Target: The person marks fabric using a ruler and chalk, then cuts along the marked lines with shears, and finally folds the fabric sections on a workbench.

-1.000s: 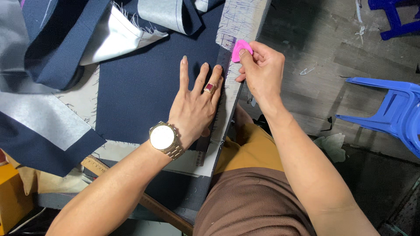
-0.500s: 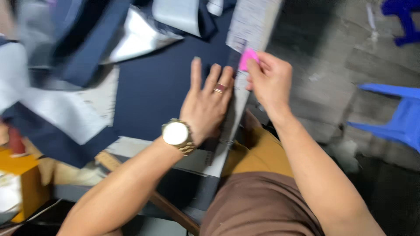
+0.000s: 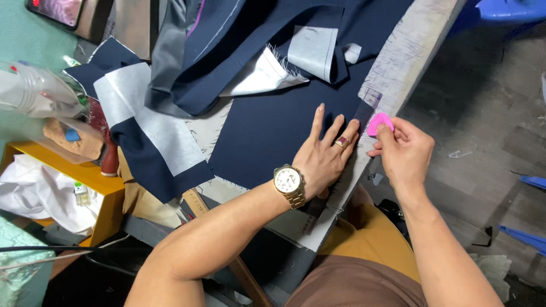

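Left hand (image 3: 325, 156) lay flat, fingers spread, pressing a clear ruler (image 3: 359, 126) and the navy cloth (image 3: 273, 133) onto the work table (image 3: 398, 62) — ring and gold watch (image 3: 289, 183) worn. Right hand (image 3: 402, 152), at 3 o'clock of the left, pinched a pink tailor's chalk (image 3: 379, 121) between thumb and fingertips, its edge against the ruler's far end. Folded navy and grey pieces (image 3: 187, 74) lay at 11 o'clock — a yellow stand (image 3: 102, 187) at 9 o'clock
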